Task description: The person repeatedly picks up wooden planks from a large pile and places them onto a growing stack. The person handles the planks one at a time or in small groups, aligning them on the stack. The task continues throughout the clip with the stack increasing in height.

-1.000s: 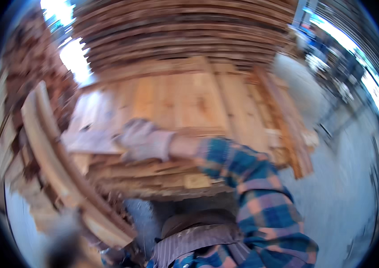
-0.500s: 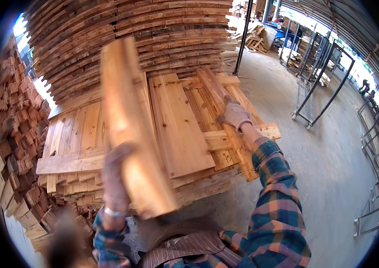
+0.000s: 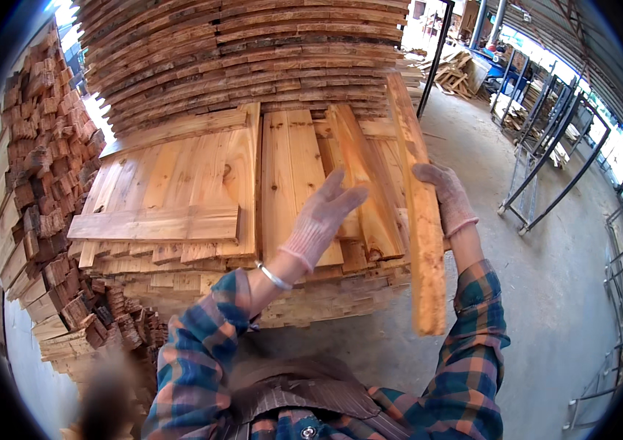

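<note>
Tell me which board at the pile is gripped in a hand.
The narrow board farthest right, held up in the right hand; the orange board near the open left hand, like the rest, lies on the pile.

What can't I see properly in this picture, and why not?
All in the head view:
Some fingers of the right hand: hidden behind the plank it holds.
Whether the left hand touches the boards beneath: the hand itself covers that spot.
The top of the tall stack: cut off by the upper edge.
The dark thing at lower left: too blurred to name.
</note>
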A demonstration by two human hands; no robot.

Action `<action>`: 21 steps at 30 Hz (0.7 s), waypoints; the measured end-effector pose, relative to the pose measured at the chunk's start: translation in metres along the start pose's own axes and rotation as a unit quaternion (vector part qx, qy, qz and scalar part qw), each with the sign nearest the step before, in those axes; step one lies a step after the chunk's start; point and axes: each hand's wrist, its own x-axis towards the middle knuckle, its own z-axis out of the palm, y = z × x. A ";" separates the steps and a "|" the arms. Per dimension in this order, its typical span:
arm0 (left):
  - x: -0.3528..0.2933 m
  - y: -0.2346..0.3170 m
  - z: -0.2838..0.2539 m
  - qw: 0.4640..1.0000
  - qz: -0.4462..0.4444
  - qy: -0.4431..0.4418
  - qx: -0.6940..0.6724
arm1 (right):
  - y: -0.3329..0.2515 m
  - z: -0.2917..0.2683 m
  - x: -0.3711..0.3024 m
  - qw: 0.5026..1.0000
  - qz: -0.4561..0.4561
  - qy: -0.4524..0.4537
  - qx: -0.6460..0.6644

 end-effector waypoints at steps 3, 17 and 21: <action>-0.019 -0.007 -0.001 0.976 0.196 -0.098 -0.013 | -0.002 0.071 -0.015 0.995 -0.077 -0.049 -0.034; -0.155 0.100 -0.314 0.939 0.039 0.253 0.229 | 0.050 0.081 0.081 0.804 0.034 -0.010 -0.594; -0.163 0.076 -0.392 0.792 -0.034 0.364 0.488 | 0.063 0.062 0.084 0.833 -0.031 0.005 -0.552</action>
